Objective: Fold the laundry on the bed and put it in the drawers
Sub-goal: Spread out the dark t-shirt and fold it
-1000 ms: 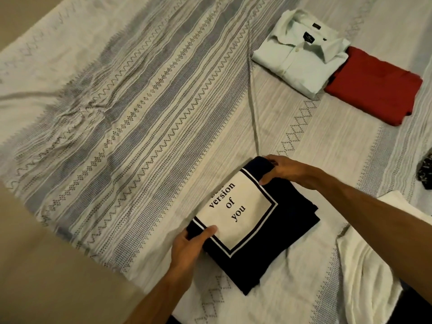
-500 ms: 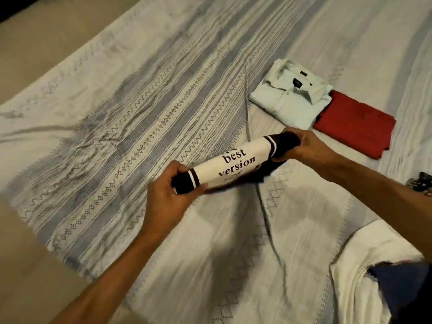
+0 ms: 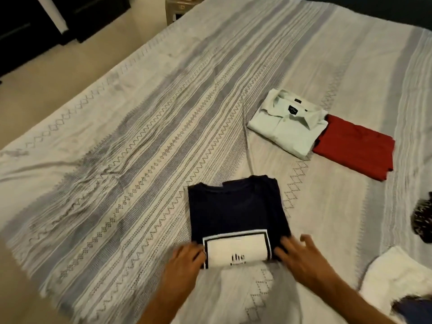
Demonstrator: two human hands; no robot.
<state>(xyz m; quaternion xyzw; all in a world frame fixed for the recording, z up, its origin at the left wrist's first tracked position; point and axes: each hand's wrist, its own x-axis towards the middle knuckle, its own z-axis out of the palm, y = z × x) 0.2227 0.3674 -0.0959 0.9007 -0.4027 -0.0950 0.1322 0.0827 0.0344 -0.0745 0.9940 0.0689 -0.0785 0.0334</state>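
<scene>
Navy T-shirt, folded, lies flat on the bed before us, collar end pointing away and long axis running away from us; its white print panel is cut by the near fold, only "the" legible. Our left hand and right hand rest with relaxed fingers at its near corners. Striped bedspread; folded pale shirt touching red garment beyond; white cloth and dark item cropped at right; beige floor, dark furniture indistinct.
</scene>
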